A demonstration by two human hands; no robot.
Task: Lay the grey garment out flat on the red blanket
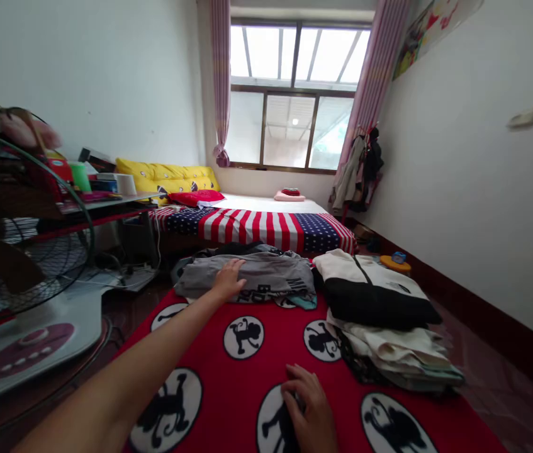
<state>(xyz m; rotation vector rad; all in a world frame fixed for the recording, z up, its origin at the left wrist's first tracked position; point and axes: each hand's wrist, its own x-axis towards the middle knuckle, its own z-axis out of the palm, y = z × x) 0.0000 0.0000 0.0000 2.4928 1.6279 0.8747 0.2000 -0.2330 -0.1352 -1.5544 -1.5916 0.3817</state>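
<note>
My left hand (230, 280) is stretched forward over a grey garment with dark lettering (266, 274), at the far end of the red cloth. Its fingers are extended and lie on or just above the fabric. Nearer to me, my right hand (309, 409) rests low over the red cloth with monkey prints (280, 340). Its fingers are loosely bent and apart, and a dark patch shows under the palm, which may be part of the print. Right of the cloth's middle stands a stack of folded clothes (398, 352), topped by a white and black jacket (374, 286).
Beyond the cloth is a bed with a striped and starred cover (257, 228). A fan (49, 258) and a cluttered desk (119, 200) stand at the left. A yellow-lidded container (395, 267) sits near the right wall. Clothes (360, 167) hang by the window.
</note>
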